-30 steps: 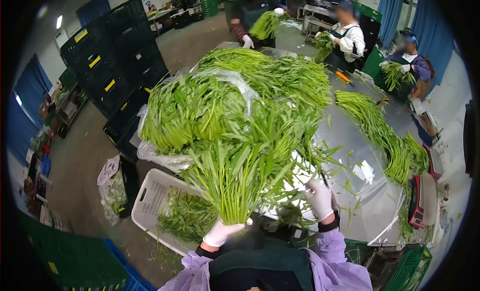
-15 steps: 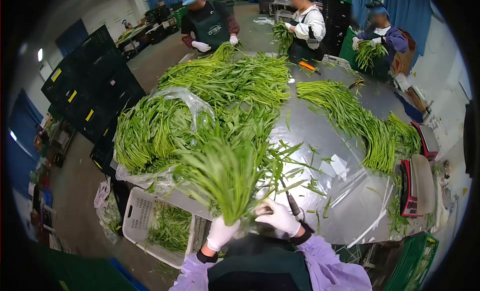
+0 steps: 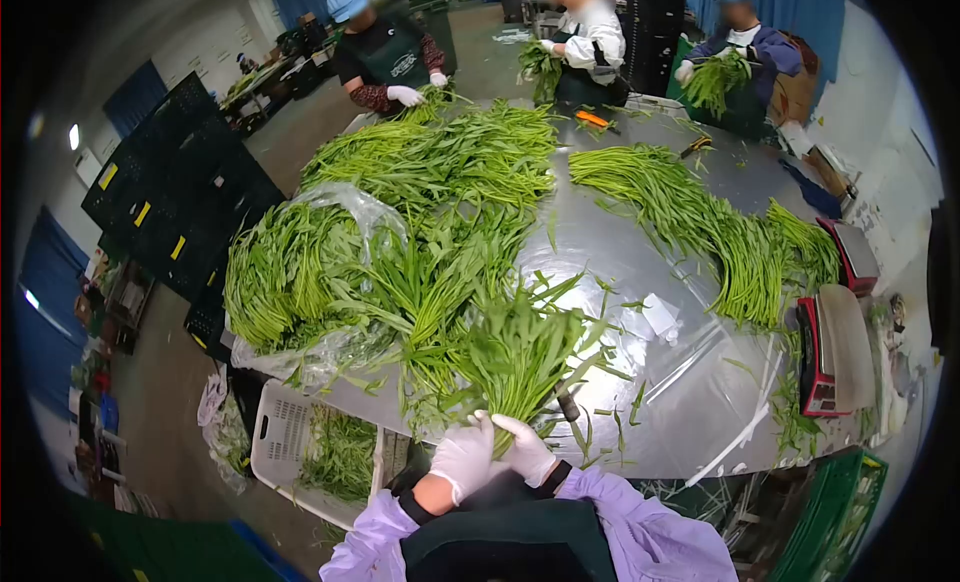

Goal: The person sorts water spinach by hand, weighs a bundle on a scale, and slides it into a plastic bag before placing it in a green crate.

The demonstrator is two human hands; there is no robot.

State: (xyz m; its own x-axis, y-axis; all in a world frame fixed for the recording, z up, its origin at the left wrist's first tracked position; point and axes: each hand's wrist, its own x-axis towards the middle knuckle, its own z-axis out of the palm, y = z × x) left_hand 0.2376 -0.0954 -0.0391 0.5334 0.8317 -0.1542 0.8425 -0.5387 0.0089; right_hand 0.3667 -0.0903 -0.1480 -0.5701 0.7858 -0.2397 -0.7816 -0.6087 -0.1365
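Note:
My gloved left hand (image 3: 462, 462) is closed round the stem ends of a bunch of water spinach (image 3: 525, 347), whose leaves point away from me over the table edge. My right hand (image 3: 526, 452) presses its fingers onto the same stems from the other side, close against the left. A knife with a dark handle (image 3: 567, 403) lies just right of the bunch, its blade hidden. Beyond the bunch, a large heap of water spinach (image 3: 430, 162) spreads across the table, partly in a clear plastic bag (image 3: 350, 197).
A white crate (image 3: 275, 444) of loose greens stands below the table's left edge. Tied-looking rows of greens (image 3: 690, 212), red scales (image 3: 820, 357) and paper scraps (image 3: 660, 317) lie on the metal table (image 3: 690, 392). Three co-workers stand at its far side; black crates (image 3: 180, 182) are stacked left.
The bunch has moved right and lower, and its leaves now rest nearer the table. My right hand, earlier apart from it, has come onto the stems beside my left. The view has shifted slightly.

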